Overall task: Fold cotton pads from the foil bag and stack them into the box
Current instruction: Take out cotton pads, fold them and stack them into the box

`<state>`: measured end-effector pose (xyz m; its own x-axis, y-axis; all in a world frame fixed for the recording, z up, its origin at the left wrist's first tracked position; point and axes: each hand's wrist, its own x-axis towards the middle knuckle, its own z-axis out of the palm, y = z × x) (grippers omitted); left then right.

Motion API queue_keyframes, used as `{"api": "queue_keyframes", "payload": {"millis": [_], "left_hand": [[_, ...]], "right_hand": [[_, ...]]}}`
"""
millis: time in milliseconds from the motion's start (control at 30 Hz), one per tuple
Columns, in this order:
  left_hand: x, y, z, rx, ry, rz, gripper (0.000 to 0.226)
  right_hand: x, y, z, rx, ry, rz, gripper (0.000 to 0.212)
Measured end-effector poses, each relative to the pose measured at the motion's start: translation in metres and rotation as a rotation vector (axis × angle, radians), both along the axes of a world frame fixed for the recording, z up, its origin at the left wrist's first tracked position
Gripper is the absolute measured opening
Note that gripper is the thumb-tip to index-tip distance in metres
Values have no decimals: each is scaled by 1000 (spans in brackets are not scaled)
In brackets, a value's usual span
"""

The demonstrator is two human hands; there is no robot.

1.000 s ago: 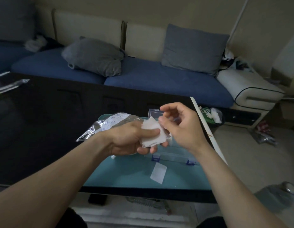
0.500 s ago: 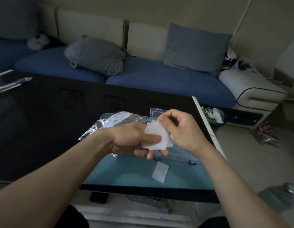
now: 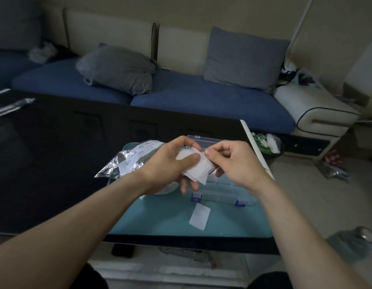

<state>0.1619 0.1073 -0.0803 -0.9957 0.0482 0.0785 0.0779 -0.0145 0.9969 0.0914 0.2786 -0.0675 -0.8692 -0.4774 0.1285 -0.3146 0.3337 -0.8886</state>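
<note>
Both hands are up over the table (image 3: 56, 163), and the left hand (image 3: 166, 165) grips a small fanned stack of white pads (image 3: 198, 168), thumb pressed on top, fingers curled beneath, its long axis slanting from far left down to near right. The right hand (image 3: 233, 161) is closed too, thumb and forefinger pinching the stack's far-right corner, right above the clear box (image 3: 218, 190) with its blue latches on the teal mat (image 3: 160, 222). One loose pad (image 3: 200, 215) lies flat on the mat just near of the box, long axis running near-far with a slight tilt, and the foil bag (image 3: 129, 161) lies crumpled behind the left wrist.
</note>
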Motion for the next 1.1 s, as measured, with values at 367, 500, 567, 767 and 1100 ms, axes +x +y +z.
{"api": "queue_keyframes", "payload": {"millis": [367, 500, 567, 767, 1100], "left_hand": [[-6, 0, 2, 96, 15, 170, 7], [-6, -2, 1, 124, -7, 226, 7], [-5, 1, 1, 138, -24, 243, 8], [-4, 10, 7, 263, -141, 197, 14], [0, 2, 18, 410, -290, 44, 36]], "right_hand": [[-6, 1, 0, -116, 1, -307, 11], [-6, 2, 4, -304, -49, -354, 11], [-3, 0, 3, -291, -37, -299, 9], [7, -11, 0, -87, 203, -170, 11], [10, -12, 3, 126, 423, -137, 6]]}}
